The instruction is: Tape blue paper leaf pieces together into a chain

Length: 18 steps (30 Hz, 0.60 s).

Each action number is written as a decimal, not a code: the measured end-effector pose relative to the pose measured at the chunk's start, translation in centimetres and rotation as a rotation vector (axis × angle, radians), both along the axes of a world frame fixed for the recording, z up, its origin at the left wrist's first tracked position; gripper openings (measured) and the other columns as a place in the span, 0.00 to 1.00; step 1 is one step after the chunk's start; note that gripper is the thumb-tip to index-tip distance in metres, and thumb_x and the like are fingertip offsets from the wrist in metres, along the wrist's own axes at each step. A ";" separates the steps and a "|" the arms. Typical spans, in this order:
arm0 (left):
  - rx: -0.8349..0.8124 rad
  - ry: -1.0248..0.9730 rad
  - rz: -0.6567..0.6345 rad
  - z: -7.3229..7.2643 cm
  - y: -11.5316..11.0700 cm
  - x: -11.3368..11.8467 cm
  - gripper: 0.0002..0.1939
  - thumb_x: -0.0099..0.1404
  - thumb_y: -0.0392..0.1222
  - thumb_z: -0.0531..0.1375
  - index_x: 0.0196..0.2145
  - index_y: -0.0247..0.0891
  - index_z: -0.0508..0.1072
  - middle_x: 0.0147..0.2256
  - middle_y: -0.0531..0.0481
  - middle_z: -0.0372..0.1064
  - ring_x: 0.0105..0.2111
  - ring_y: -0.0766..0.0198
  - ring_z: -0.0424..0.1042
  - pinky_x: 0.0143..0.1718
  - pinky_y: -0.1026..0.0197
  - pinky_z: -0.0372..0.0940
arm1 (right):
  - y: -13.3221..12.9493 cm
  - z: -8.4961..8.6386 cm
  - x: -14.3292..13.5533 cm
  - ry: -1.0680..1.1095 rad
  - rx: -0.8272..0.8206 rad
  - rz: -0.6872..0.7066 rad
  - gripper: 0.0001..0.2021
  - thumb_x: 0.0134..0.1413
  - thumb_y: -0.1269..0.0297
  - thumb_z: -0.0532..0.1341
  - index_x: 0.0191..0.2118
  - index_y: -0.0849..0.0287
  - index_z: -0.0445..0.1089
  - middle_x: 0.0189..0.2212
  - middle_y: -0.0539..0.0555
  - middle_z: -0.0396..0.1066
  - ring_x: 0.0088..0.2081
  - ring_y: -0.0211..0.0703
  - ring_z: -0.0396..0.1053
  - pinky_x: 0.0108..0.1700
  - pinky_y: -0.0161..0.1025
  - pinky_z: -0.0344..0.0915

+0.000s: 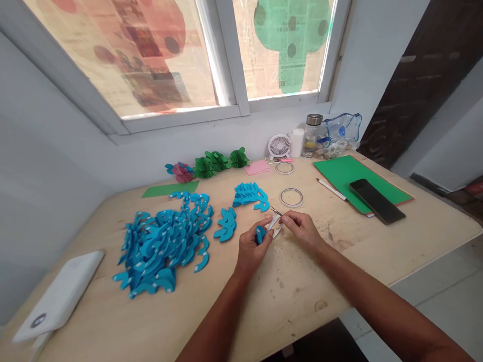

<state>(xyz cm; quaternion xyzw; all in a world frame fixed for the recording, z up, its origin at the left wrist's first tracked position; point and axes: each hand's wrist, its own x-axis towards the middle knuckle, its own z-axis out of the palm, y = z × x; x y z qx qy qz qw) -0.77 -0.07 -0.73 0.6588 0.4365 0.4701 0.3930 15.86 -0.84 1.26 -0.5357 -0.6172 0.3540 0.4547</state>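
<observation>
Near the middle of the wooden table (pixel 302 311), my left hand (pixel 253 245) is closed on a small blue paper piece (pixel 260 234) and also touches a white tape roll (pixel 278 229). My right hand (pixel 302 229) pinches thin metal tweezers (pixel 276 211), whose tips point up and left above the roll. A large heap of blue scalloped paper pieces (pixel 162 244) with small white squares lies to the left. Smaller blue groups lie just left of my hands (pixel 226 224) and beyond them (pixel 249 193). Another tape roll (pixel 292 197) lies flat behind my right hand.
Green paper pompoms (pixel 218 161) and a pink one (pixel 182 172) line the back. A fan (pixel 279 146), glass bottle (pixel 311 136) and plastic bag (pixel 341 130) stand back right. Right are green sheets (pixel 362 176), a phone (pixel 377 201) and pen (pixel 331 189); a white device (pixel 60 296) lies left.
</observation>
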 end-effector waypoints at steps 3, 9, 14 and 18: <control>0.021 0.010 0.011 -0.1 0.1 0.0 0.15 0.56 0.43 0.59 0.42 0.37 0.73 0.23 0.55 0.64 0.21 0.71 0.61 0.23 0.69 0.58 | 0.0 0.0 0.0 0.001 -0.004 -0.002 0.19 0.54 0.51 0.53 0.28 0.62 0.71 0.23 0.50 0.65 0.26 0.37 0.60 0.29 0.33 0.54; 0.029 -0.031 0.036 -0.2 0.2 -0.1 0.17 0.57 0.43 0.59 0.44 0.37 0.72 0.22 0.55 0.66 0.22 0.71 0.64 0.24 0.68 0.59 | 0.1 0.1 0.1 -0.017 -0.008 -0.003 0.20 0.54 0.50 0.52 0.27 0.62 0.70 0.20 0.49 0.61 0.24 0.35 0.57 0.27 0.33 0.52; 0.037 -0.049 0.055 0.1 0.2 -0.1 0.16 0.57 0.43 0.59 0.43 0.37 0.73 0.24 0.54 0.68 0.22 0.70 0.65 0.24 0.68 0.60 | 0.1 0.2 0.1 0.034 -0.014 -0.003 0.20 0.54 0.51 0.53 0.27 0.63 0.70 0.18 0.46 0.55 0.22 0.33 0.52 0.25 0.33 0.48; 0.054 -0.040 0.096 0.1 0.2 -0.2 0.14 0.57 0.44 0.59 0.40 0.36 0.74 0.22 0.54 0.67 0.22 0.69 0.65 0.24 0.67 0.61 | 0.2 -0.1 0.1 0.105 -0.033 -0.015 0.21 0.53 0.49 0.53 0.26 0.63 0.69 0.17 0.45 0.50 0.20 0.32 0.48 0.24 0.33 0.45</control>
